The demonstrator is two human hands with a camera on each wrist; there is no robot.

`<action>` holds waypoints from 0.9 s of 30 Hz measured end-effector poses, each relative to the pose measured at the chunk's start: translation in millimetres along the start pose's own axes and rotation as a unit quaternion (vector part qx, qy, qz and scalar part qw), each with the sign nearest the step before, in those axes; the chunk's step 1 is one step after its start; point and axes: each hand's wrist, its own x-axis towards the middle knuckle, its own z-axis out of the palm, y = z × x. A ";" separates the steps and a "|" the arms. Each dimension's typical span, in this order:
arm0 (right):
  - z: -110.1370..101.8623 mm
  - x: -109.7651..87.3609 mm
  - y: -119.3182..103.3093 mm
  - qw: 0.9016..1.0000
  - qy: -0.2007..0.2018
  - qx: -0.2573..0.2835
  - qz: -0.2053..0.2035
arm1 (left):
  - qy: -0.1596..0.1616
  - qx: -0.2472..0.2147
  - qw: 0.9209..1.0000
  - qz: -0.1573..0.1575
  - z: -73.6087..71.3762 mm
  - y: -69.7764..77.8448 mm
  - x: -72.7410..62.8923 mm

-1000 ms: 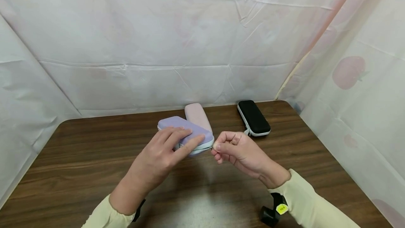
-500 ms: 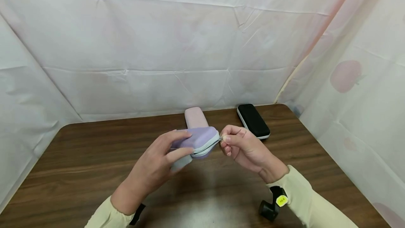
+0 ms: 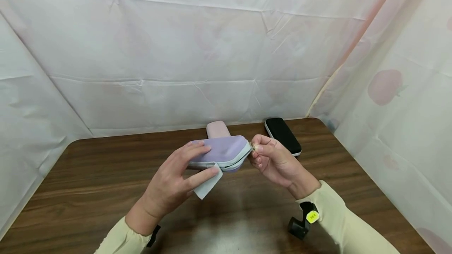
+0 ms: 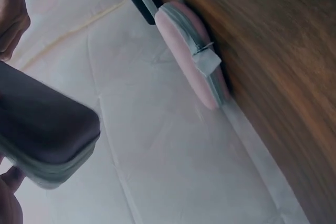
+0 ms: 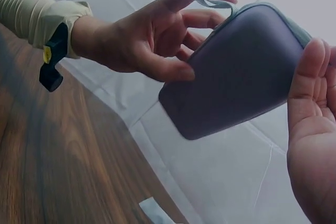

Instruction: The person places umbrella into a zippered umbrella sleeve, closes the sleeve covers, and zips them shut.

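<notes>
My left hand point(image 3: 173, 179) grips a lavender zip case point(image 3: 224, 148) above the table, fingers on its top. In the right wrist view, that hand's thumb point(image 5: 176, 71) presses the underside of the case. At the right end of the case, my right hand point(image 3: 273, 160) pinches the small zipper pull between thumb and forefinger. Along the pale zipper edge near that end, a narrow dark gap shows. A light blue-grey fabric strap point(image 3: 209, 184) hangs from the front side by my left index finger. The inside of the case is hidden.
Behind the lavender case, a pink zip case point(image 3: 217, 129) lies at the table's back edge. A black case point(image 3: 283, 136) with a white rim sits farther right, just beyond my right hand. White curtains stand behind the wooden table point(image 3: 106, 167) and at its sides.
The lavender case has turned and shifted right, its zipper end now higher. My right hand has moved right and up with the pull. The strap now hangs out in plain view.
</notes>
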 end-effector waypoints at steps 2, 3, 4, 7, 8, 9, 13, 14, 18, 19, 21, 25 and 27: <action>-1.6 0.7 0.4 1.000 -0.003 -0.001 0.002 | 0.004 -0.001 1.000 0.005 -0.1 -1.4 1.0; -2.4 1.0 0.5 1.000 -0.002 -0.003 0.004 | 0.005 -0.001 1.000 0.007 -0.6 -1.8 1.7; -2.9 1.3 0.4 1.000 0.000 -0.006 0.006 | 0.004 0.002 1.000 0.007 -1.4 -2.0 2.6; -4.2 1.2 -0.5 0.999 0.015 -0.025 0.013 | -0.005 0.009 1.000 0.007 -5.2 -1.7 5.2; -4.6 0.9 -0.8 0.999 0.022 -0.034 0.016 | -0.010 0.013 1.000 0.007 -6.4 -1.7 5.5; -4.6 0.3 -1.4 0.999 0.028 -0.043 0.018 | -0.016 0.018 1.000 0.008 -7.7 -1.5 6.0; -5.5 -2.7 -2.7 0.996 0.047 -0.074 0.030 | -0.033 0.039 0.999 0.014 -11.4 -0.6 7.6; -5.4 -3.4 -2.9 0.995 0.050 -0.077 0.034 | -0.035 0.042 0.998 0.015 -12.0 -0.4 8.2; -4.2 -5.4 -1.4 0.993 0.053 -0.093 0.044 | -0.046 0.062 0.997 0.017 -14.9 0.9 12.6; -3.2 -5.7 -0.8 0.993 0.052 -0.096 0.045 | -0.051 0.066 0.996 0.017 -15.5 1.3 13.6; -1.2 -6.3 0.6 0.992 0.047 -0.103 0.046 | -0.063 0.075 0.995 0.013 -16.5 2.3 15.3; 4.2 -6.9 2.8 0.991 0.045 -0.116 0.048 | -0.087 0.081 0.993 0.003 -18.5 4.3 17.1; 6.8 -7.3 3.7 0.990 0.052 -0.120 0.050 | -0.093 0.087 0.992 0.002 -19.0 4.7 17.6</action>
